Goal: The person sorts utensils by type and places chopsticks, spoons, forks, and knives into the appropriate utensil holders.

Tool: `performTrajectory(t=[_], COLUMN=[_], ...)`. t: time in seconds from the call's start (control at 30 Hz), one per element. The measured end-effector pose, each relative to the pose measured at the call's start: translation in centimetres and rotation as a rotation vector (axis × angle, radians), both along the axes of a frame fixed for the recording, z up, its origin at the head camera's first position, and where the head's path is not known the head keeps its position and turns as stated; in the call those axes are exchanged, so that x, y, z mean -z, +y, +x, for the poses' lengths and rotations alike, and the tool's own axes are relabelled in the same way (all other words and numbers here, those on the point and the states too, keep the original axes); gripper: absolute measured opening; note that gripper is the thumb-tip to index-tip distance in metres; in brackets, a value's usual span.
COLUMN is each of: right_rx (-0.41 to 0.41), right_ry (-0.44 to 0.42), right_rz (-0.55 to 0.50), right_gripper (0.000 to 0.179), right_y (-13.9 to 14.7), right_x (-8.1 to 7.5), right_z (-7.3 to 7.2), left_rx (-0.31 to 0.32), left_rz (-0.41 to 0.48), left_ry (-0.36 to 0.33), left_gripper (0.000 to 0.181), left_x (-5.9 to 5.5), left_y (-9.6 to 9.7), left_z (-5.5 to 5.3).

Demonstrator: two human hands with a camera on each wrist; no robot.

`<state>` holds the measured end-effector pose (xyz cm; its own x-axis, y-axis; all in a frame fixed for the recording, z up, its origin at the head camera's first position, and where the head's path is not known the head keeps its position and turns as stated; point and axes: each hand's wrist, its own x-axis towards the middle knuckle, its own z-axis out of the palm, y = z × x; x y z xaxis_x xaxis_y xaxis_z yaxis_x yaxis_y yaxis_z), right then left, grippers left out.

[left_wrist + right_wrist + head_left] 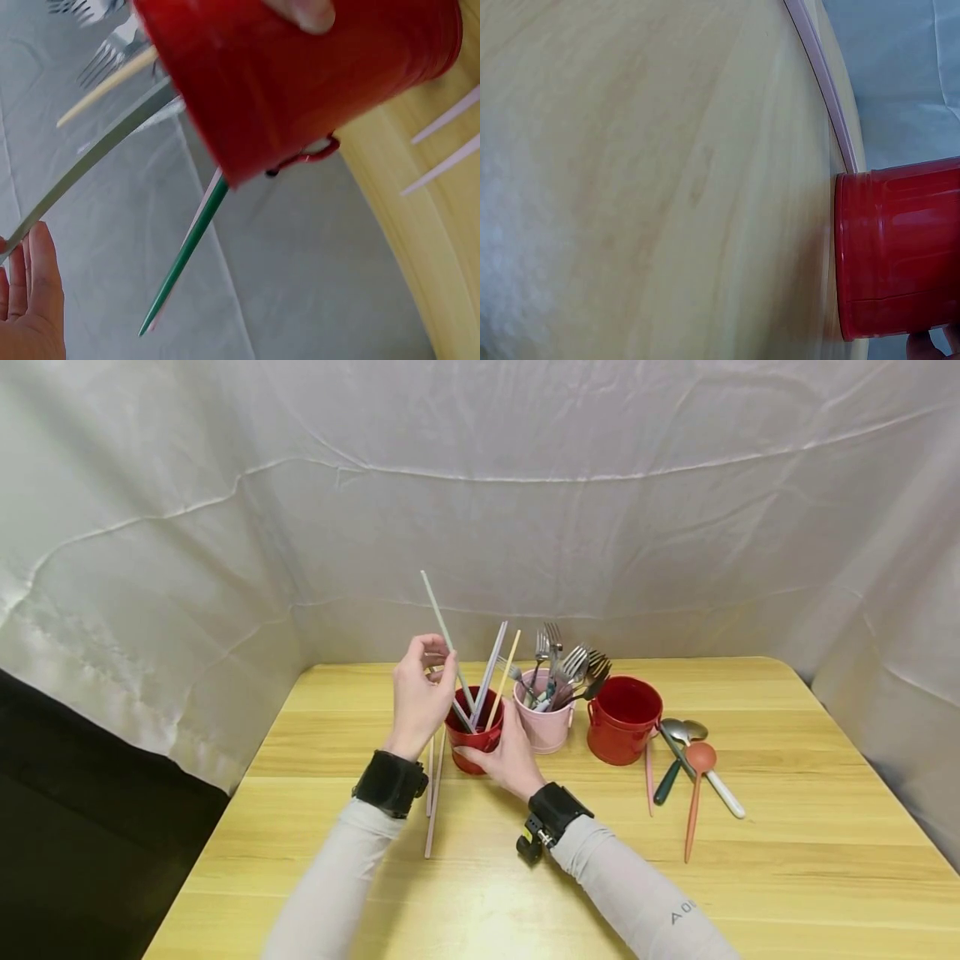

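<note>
My left hand [420,700] pinches a pale green chopstick [435,603] between thumb and fingers, over the left red bucket [467,745]. The chopstick slants down, its lower end inside the bucket. Inside the same bucket lean lilac chopsticks [490,670] and a yellow chopstick [504,677]; a dark green chopstick [184,259] sticks out of it in the left wrist view. My right hand [514,758] grips the bucket's front right side, the thumb across its front. In the right wrist view the bucket [900,247] stands upright on the table, with fingertips [922,346] at its side.
Pale lilac chopsticks [435,810] lie on the table left of the bucket. A pink bucket [546,731] full of forks [573,664] stands to the right, then a second red bucket [622,735]. Several spoons [701,758] lie at the right. Grey cloth [525,543] hangs behind.
</note>
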<state>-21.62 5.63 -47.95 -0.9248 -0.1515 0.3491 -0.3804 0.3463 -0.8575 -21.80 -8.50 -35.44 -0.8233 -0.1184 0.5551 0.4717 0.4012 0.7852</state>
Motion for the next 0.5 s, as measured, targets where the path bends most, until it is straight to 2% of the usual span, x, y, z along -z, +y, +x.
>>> performTrajectory(t=[0.13,0.33,0.5], right_rx=[0.004,-0.005,0.001], right_ry=[0.002,-0.003,0.006], right_rz=[0.013,0.021,0.007], right_gripper=[0.092,0.091,0.092], right_y=[0.1,0.1,0.0], right_x=[0.1,0.2,0.4], right_z=[0.0,-0.2,-0.3], left_rx=[0.025,0.071,0.086], left_rz=[-0.073,-0.171,-0.199], left_ry=[-0.03,-0.163,-0.18], left_gripper=[0.021,0.024,0.024], left_x=[0.8,2.0,2.5], left_y=[0.4,0.0,-0.7], left_z=[-0.3,-0.6,-0.6])
